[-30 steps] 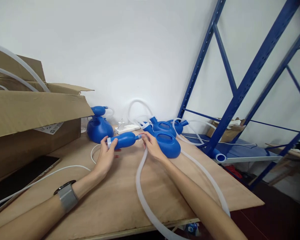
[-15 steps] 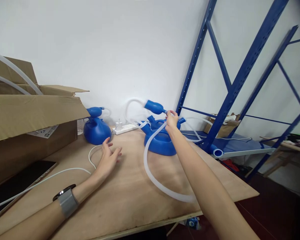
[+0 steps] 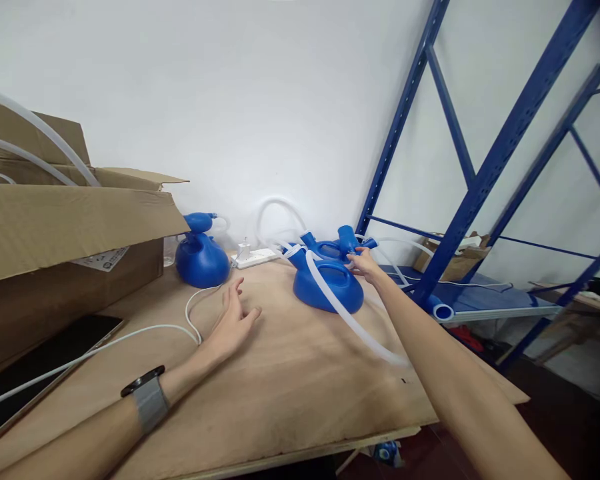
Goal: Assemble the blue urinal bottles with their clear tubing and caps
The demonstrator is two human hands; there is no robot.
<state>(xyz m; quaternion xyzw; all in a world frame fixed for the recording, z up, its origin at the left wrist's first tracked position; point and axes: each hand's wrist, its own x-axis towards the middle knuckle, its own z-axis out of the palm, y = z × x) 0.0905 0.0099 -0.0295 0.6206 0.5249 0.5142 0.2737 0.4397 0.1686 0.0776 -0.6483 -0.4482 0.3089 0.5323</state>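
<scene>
My right hand point(image 3: 365, 263) has its fingers closed round the lower end of a blue funnel-like piece point(image 3: 347, 239), above the right side of a blue jug point(image 3: 330, 288) with a handle. A translucent hose point(image 3: 347, 317) runs from near the jug's mouth forward to the right, passing behind my right forearm. Behind sits a second blue jug point(image 3: 325, 249), partly hidden. My left hand point(image 3: 234, 323) is over the wooden table, fingers apart and holding nothing, beside a white cable point(image 3: 189, 310). Another blue jug point(image 3: 203, 261) stands beyond it.
An open cardboard box point(image 3: 80, 213) with hoses fills the left side, a black tablet point(image 3: 55, 357) in front. A white power strip point(image 3: 257, 257) lies by the wall. Blue shelving point(image 3: 510, 127) rises at the right, past the table edge.
My right hand has lowered the blue piece and moved it right; it now points up rather than left. The hose has shifted with it. My left hand stays open.
</scene>
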